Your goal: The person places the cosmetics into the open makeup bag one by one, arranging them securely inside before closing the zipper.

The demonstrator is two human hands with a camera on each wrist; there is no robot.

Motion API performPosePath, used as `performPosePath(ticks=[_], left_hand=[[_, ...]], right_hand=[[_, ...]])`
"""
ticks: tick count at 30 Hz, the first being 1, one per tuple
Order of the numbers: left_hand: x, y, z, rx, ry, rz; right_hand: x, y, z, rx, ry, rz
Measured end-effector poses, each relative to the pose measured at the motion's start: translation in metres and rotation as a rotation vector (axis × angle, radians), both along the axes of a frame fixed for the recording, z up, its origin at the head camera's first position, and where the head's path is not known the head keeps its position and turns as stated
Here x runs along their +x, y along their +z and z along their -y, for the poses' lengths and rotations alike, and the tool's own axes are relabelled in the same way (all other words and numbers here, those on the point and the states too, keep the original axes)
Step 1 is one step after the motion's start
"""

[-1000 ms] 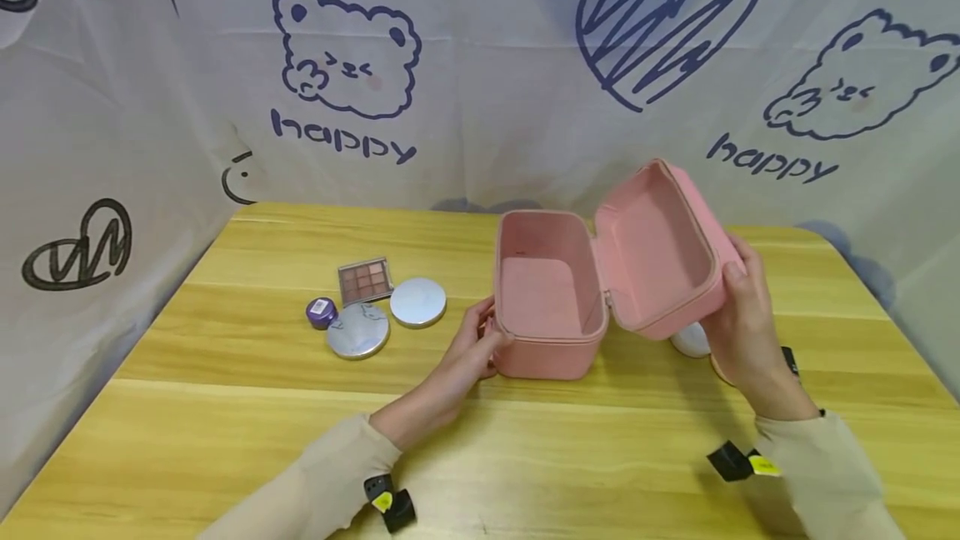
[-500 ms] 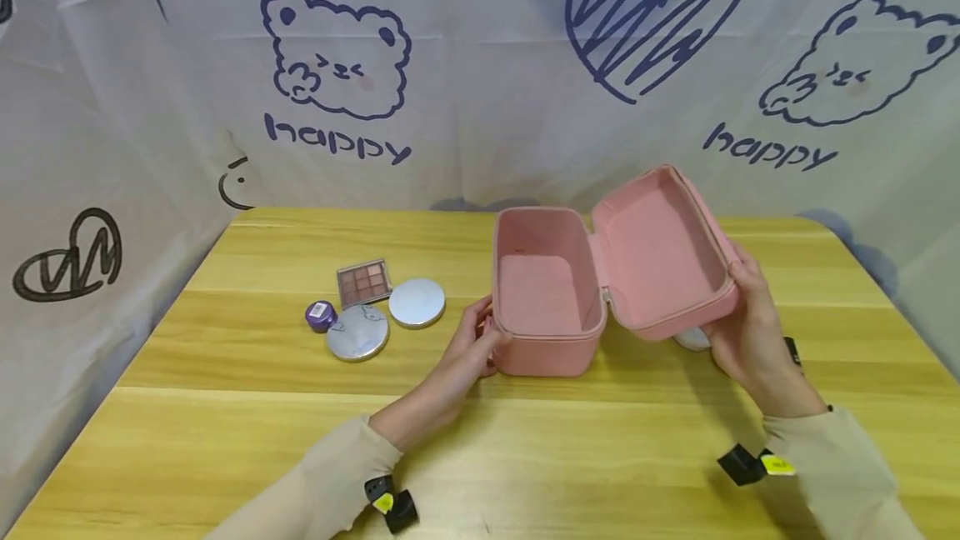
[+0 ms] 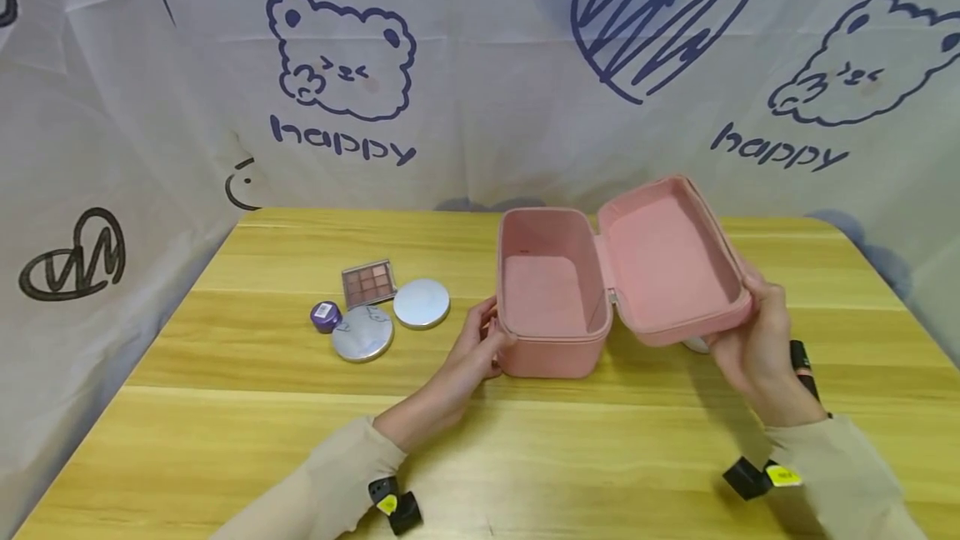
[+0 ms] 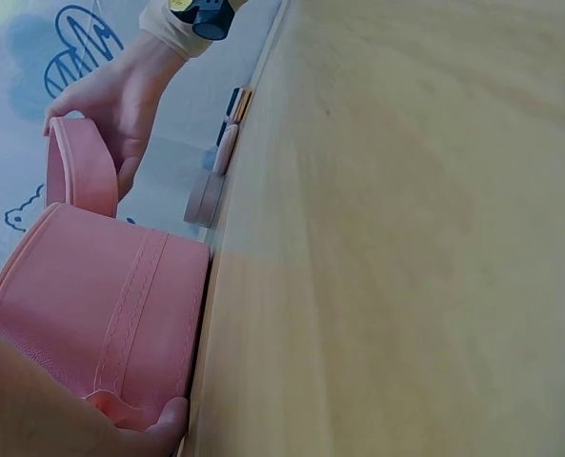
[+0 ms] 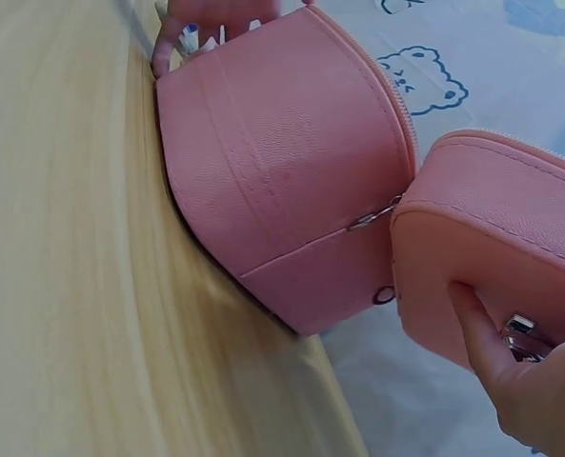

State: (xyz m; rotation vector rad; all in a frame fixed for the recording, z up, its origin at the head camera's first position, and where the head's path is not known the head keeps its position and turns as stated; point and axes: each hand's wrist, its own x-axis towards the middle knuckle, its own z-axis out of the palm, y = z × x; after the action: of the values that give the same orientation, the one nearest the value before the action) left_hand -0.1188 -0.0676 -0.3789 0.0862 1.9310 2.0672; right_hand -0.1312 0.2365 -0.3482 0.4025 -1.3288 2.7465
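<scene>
A pink cosmetic case [image 3: 553, 358] stands unzipped on the wooden table, its inside bare. Its lid [image 3: 667, 273] is swung out to the right on the hinge strip. My left hand [image 3: 471, 350] grips the left side of the case body, thumb at the front left corner by the rim. My right hand [image 3: 759, 357] holds the lid by its outer right side, above the table. In the right wrist view, the right thumb [image 5: 482, 343] lies on the lid's outer face beside a small metal buckle [image 5: 520, 326]. Some right fingers are hidden behind the lid.
Left of the case lie an eyeshadow palette [image 3: 368, 282], a small purple jar [image 3: 326, 317] and two round silver compacts [image 3: 422, 303]. Near my right wrist lies a black tube [image 3: 802, 363]. A whitish round item [image 3: 697, 345] shows partly beneath the lid. A printed cloth [image 3: 510, 123] hangs behind the table.
My right hand has lowered the lid outward to the right, so it lies flatter and its inside faces up more. The left hand and case body have hardly moved.
</scene>
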Motion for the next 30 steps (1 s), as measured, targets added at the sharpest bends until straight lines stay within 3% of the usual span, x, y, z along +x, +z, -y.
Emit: performPosePath(ticks=[6, 12, 19, 22, 30], left_hand=[[0.001, 0.000, 0.000, 0.007, 0.001, 0.002], [0.001, 0.002, -0.001, -0.008, -0.003, -0.002], [0.001, 0.002, 0.000, -0.018, -0.004, -0.003], [0.002, 0.002, -0.001, -0.018, 0.000, -0.003], [0.001, 0.003, -0.001, -0.026, 0.017, -0.004]], right_hand=[[0.004, -0.003, -0.001, 0.025, -0.027, 0.035], [0.005, 0.000, -0.004, -0.104, 0.034, 0.086], [0.004, 0.009, -0.010, -0.025, -0.170, 0.152], [0.006, 0.011, -0.014, 0.019, -0.192, 0.160], [0.011, 0.020, -0.025, 0.173, -0.077, 0.155]])
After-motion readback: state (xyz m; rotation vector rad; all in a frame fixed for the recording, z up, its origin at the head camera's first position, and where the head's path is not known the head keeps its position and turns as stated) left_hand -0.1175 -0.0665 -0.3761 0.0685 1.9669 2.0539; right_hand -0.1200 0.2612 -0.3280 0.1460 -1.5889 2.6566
